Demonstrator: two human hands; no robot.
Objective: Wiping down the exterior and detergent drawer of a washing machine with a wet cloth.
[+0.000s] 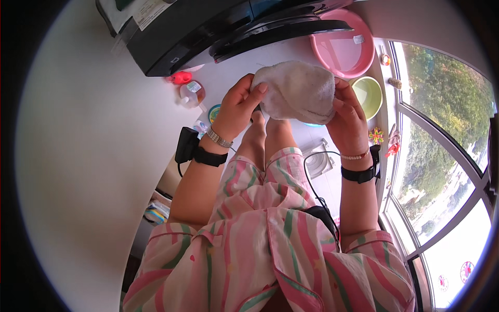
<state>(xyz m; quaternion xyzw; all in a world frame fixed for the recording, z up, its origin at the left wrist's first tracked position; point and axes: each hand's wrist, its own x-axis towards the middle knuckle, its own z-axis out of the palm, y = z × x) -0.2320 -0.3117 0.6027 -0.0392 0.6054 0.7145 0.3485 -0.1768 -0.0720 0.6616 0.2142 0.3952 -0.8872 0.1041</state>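
Observation:
A white terry cloth (294, 91), bunched into a rounded shape, is held up in the air between both hands. My left hand (239, 107) pinches its left edge, with the thumb on the near face. At the cloth's right edge, my right hand (347, 113) grips it between thumb and fingers. Some greyish marks show near its lower right edge. The fingertips behind the cloth are hidden. Just beyond the hands stands a dark front-loading machine with its round door (280, 35) swung out.
A pink basin (368, 46) and a light green bucket (372, 97) stand at the right by the window. A red bottle (182, 77) and a clear plastic jug (193, 94) are at the left wall. A fan (317, 162) lies low by the legs.

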